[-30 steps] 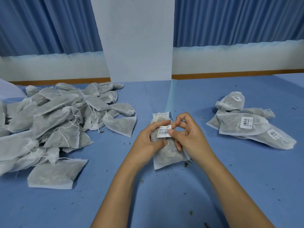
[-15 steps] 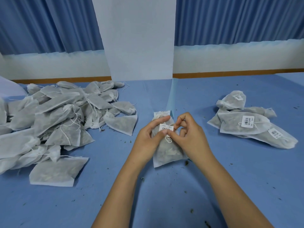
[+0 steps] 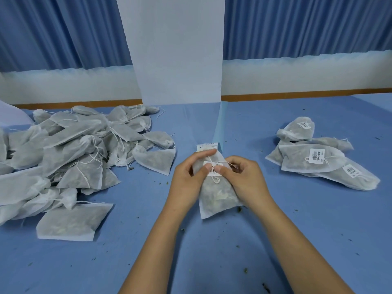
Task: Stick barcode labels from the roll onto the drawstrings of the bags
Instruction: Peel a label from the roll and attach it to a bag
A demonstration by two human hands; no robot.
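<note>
A white mesh bag (image 3: 216, 194) lies on the blue table (image 3: 212, 251) at the centre. On its top sits a barcode label (image 3: 212, 171) folded over the white drawstring (image 3: 216, 179). My left hand (image 3: 188, 179) grips the bag's left side, its thumb pressing the label. My right hand (image 3: 244, 179) pinches the label from the right with its thumb. The label strip (image 3: 206, 146) shows just behind the bag.
A large heap of unlabelled bags (image 3: 70, 158) fills the left of the table. Several labelled bags (image 3: 318, 158) lie at the right. A white pillar (image 3: 176, 49) stands behind, with blue curtains on both sides. Small dark crumbs dot the cloth.
The label has gone from held up flat between my fingers to folded down onto the drawstring, and both thumbs now press it against the bag.
</note>
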